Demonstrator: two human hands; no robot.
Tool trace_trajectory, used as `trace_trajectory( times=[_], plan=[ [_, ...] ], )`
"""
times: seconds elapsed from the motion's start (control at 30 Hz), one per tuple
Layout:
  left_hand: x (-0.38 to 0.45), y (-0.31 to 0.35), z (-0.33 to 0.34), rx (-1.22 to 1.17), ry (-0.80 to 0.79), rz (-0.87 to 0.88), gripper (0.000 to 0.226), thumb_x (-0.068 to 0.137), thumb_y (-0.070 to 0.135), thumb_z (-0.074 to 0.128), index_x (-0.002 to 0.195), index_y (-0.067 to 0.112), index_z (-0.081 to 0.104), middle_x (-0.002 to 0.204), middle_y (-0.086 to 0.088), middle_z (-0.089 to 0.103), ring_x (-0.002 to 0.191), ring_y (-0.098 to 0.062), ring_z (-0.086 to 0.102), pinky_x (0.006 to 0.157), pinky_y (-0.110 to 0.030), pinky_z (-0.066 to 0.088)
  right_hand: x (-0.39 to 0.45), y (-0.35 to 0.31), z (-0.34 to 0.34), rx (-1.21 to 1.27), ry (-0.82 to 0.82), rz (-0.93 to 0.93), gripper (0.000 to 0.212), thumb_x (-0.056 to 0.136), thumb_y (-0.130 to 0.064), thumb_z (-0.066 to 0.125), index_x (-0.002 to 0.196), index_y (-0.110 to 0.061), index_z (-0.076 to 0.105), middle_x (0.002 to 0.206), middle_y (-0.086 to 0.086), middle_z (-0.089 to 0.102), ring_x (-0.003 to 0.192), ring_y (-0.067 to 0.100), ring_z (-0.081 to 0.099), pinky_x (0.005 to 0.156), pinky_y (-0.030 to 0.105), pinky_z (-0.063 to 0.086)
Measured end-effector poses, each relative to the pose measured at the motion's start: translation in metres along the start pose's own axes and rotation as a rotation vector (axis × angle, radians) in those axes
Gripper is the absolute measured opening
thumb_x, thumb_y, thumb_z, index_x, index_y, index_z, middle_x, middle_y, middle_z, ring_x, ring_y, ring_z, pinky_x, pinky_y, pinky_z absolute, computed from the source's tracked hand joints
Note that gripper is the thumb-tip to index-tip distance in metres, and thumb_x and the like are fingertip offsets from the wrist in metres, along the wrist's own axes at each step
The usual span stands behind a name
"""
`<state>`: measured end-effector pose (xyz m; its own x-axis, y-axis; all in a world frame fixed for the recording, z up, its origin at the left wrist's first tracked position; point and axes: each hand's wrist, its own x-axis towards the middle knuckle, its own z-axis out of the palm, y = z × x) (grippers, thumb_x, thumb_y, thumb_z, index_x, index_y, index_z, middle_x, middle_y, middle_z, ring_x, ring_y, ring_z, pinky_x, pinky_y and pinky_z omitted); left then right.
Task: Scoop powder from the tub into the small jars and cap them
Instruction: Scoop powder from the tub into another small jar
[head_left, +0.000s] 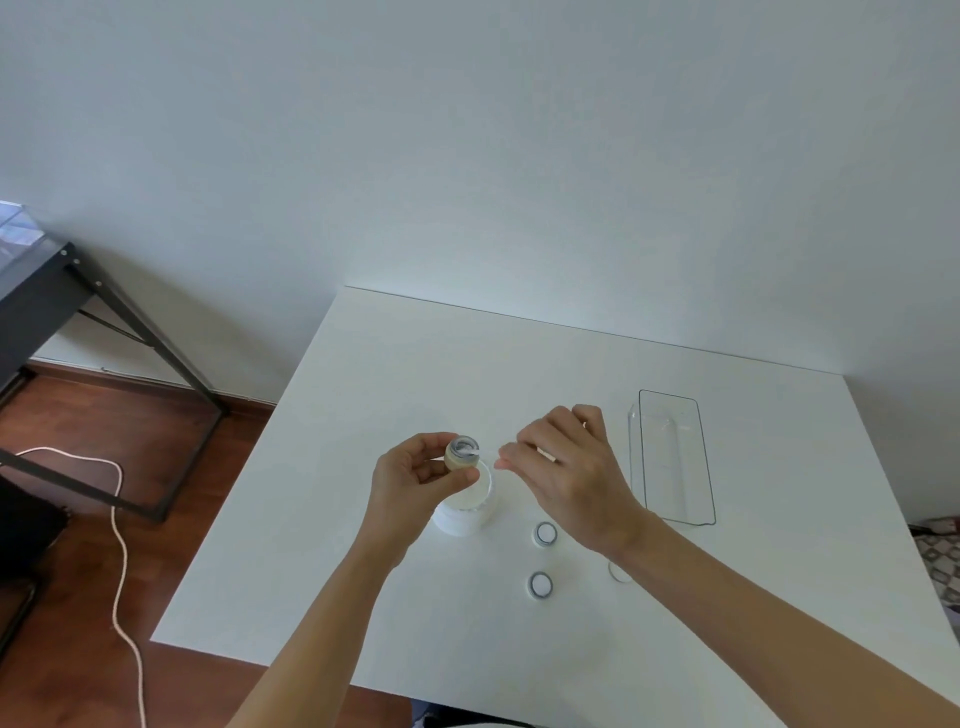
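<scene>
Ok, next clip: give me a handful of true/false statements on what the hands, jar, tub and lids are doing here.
1. The left hand holds a small jar above the open tub. True.
2. The right hand is flat on the table. False: its fingers pinch a small scoop at the jar's mouth.
3. Two lids lie on the table near the tub. True.
4. The clear tray sits left of the tub. False: right of it.

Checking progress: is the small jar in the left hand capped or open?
Open. The small amber jar shows its uncovered mouth, with the white scoop tip at it.
</scene>
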<state>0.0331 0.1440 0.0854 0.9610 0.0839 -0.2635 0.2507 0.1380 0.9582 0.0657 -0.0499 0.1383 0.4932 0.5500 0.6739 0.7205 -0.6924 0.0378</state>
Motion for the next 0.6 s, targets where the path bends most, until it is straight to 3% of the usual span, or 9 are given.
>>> trace_trajectory(
  times=[0.13, 0.6],
  plan=[
    [0.001, 0.0, -0.001, -0.019, 0.0, 0.0, 0.035, 0.076, -0.005, 0.082, 0.106, 0.011, 0.072, 0.101, -0.003, 0.079, 0.09, -0.019, 0.075, 0.079, -0.023, 0.057, -0.008, 0.005, -0.002, -0.071, 0.076, -0.05, 0.017, 0.085, -0.018, 0.073, 0.069, -0.018, 0.068, 0.069, -0.008, 0.06, 0.064, 0.018, 0.052, 0.071, 0.032, 0.03],
    [0.003, -0.003, -0.003, -0.013, 0.008, 0.011, 0.036, 0.075, -0.006, 0.082, 0.104, 0.013, 0.072, 0.098, -0.001, 0.08, 0.087, -0.017, 0.076, 0.076, -0.02, 0.057, -0.008, 0.011, -0.012, -0.13, 0.115, -0.075, 0.016, 0.084, -0.019, 0.074, 0.069, -0.021, 0.067, 0.067, -0.01, 0.058, 0.063, 0.018, 0.052, 0.071, 0.033, 0.027]
  ],
)
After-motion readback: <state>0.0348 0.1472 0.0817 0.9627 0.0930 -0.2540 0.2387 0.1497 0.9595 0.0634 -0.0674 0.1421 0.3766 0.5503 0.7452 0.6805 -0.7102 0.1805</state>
